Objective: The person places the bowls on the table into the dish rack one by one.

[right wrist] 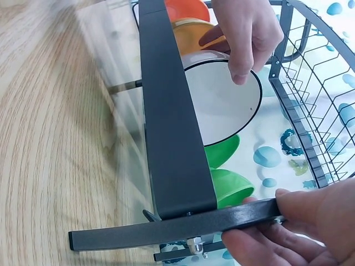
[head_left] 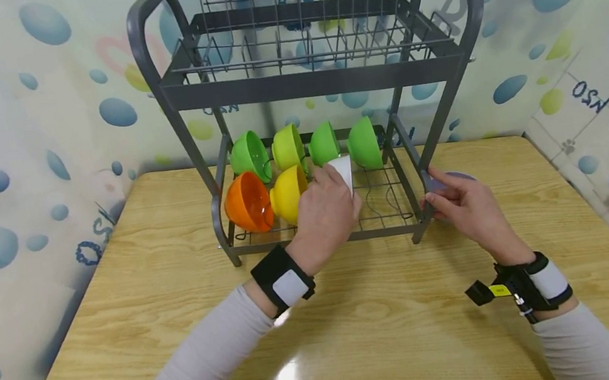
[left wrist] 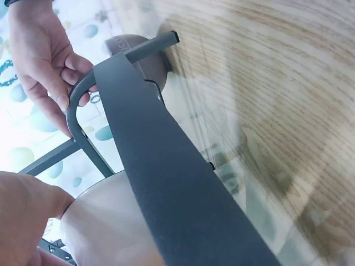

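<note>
My left hand (head_left: 325, 208) pinches the rim of a white bowl (head_left: 344, 169) on the lower tier of a dark grey dish rack (head_left: 314, 83). In the right wrist view the bowl stands on its side, its dark-edged opening showing. Just left of it are a yellow bowl (head_left: 286, 196) and an orange bowl (head_left: 248, 203), both tilted on edge. My right hand (head_left: 469, 208) grips the rack's right front post, with the thumb on one side and fingers on the other. Partly hidden behind that hand, a purple bowl (head_left: 459, 175) rests on the table.
Along the back of the lower tier several green bowls (head_left: 364, 144) stand on edge. The upper tier (head_left: 310, 50) has wire dividers. Patterned sheeting (head_left: 49, 151) hangs behind the wooden table (head_left: 379, 333).
</note>
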A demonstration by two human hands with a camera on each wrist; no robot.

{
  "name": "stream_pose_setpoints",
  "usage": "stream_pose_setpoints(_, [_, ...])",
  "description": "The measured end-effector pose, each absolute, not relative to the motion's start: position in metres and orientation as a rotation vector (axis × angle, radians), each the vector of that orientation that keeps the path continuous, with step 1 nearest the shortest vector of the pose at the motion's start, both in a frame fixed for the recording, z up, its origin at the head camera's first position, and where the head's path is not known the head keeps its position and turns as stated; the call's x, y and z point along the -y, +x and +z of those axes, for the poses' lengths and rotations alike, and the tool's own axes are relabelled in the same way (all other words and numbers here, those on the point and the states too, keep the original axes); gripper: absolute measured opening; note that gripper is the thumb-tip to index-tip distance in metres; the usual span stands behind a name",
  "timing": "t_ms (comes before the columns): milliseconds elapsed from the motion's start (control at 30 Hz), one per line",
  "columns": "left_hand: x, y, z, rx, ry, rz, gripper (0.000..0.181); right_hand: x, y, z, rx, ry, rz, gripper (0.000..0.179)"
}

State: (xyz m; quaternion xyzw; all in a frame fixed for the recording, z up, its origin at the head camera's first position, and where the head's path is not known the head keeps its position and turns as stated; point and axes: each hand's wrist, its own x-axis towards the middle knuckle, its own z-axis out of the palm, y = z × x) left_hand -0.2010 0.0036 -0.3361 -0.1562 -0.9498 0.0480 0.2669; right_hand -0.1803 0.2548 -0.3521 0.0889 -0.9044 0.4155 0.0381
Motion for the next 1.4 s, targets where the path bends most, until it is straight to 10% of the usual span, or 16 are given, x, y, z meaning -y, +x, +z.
stream_pose_setpoints(1000, [0.012,-0.189,-0.341,2.633,-0.452,-0.357,0.076,-0.255,-0.181,-0.349,2.772,0.273,1.290,0.057])
stream_pose_setpoints(1400, [0.034,-0.162,-0.346,2.564,-0.648,-0.439,0.040,-0.257,-0.180,-0.354,2.762,0.291,1.285,0.057])
